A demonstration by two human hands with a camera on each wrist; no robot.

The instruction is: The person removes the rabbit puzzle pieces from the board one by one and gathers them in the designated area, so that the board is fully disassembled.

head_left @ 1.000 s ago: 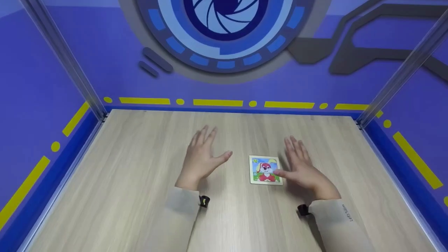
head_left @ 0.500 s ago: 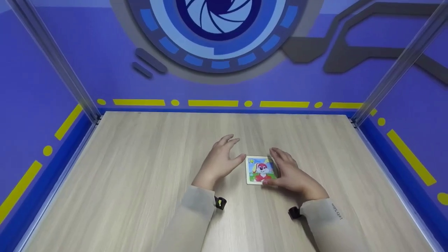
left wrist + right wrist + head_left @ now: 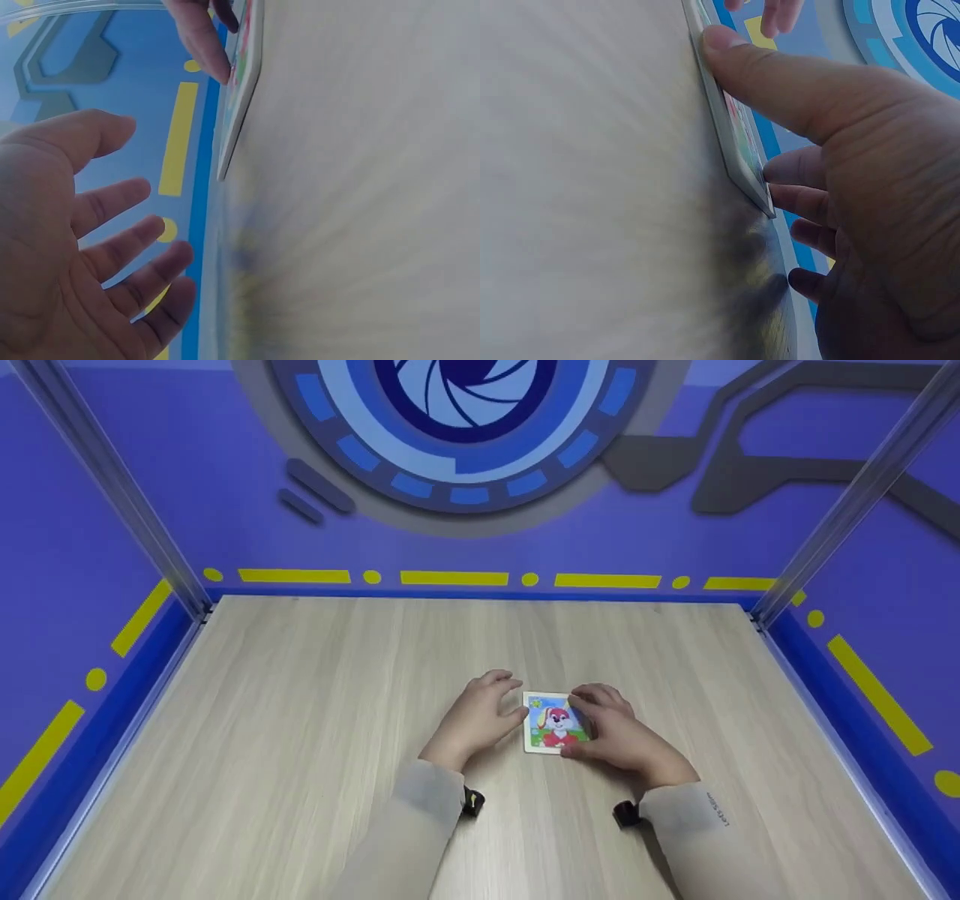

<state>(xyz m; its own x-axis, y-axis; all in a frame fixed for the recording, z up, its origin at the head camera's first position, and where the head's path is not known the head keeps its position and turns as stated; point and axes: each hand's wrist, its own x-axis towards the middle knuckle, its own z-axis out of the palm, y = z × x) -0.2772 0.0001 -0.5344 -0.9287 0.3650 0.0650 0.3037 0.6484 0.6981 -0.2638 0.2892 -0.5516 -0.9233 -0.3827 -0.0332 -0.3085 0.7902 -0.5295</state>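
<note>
A thin square picture board point(image 3: 556, 724) with a pale border and a red-and-white cartoon rabbit lies on the table, right of centre. My right hand point(image 3: 622, 735) spans its right side, with the thumb on the near edge and the curled fingers at the far edge. In the right wrist view the thumb point(image 3: 727, 45) presses the rim of the board point(image 3: 724, 127). Beside the left edge, my left hand point(image 3: 476, 720) has loosely bent fingers and holds nothing. A gap separates that left hand point(image 3: 90, 225) from the board point(image 3: 241, 97) in the left wrist view.
The wood-grain table point(image 3: 300, 720) carries the board. Blue-purple panels point(image 3: 420, 544) with yellow marks wall the back and both sides. Metal posts point(image 3: 150, 495) stand at the back corners. A small black device point(image 3: 627, 814) sits at each sleeve cuff.
Both hands have moved inward toward the board. My right thumb and fingers have closed onto its near and far edges. The left hand has come up beside its left edge, fingers more bent.
</note>
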